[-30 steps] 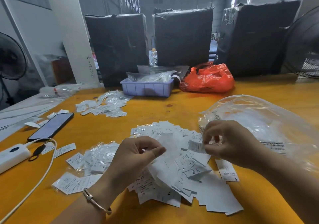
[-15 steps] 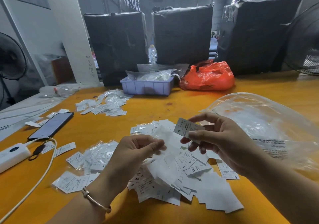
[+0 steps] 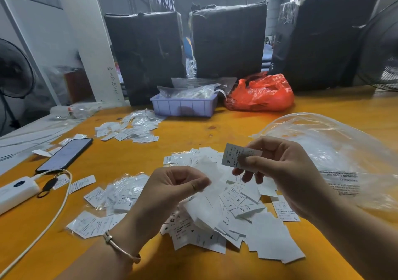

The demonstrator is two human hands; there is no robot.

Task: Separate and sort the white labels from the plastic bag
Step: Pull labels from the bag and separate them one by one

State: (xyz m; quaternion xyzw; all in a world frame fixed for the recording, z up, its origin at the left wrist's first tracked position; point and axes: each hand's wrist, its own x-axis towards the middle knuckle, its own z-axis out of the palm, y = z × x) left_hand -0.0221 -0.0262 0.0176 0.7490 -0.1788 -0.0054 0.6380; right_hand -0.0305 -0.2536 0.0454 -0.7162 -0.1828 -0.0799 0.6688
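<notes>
The right hand (image 3: 280, 172) pinches a white label marked S (image 3: 237, 155) between thumb and fingertips, held up above the loose heap of labels (image 3: 232, 210) in the middle of the yellow worktop (image 3: 193, 129). The left hand (image 3: 170, 189) has its thumb and forefinger closed on a thin, blurred white slip (image 3: 210, 169) just above the same heap; whether that is one label or several stuck together cannot be told. The big clear plastic bag (image 3: 336, 150) lies slack to the right, touching the right forearm. The main risk, as I judge it, is mis-sorting: the heap mixes S, L and XS face up with blank backs, so a label dropped short of its pile would vanish among the others. Thin slips cling, so two may ride along in one grip and land in the wrong size. The small piles at the left (image 3: 112, 200) and farther back (image 3: 129, 129) are partly in clear film and lie near the phone (image 3: 64, 154) and its cable (image 3: 51, 221); a sweep of the left arm could scatter them. The fans at either side, if running, could blow loose labels about.
</notes>
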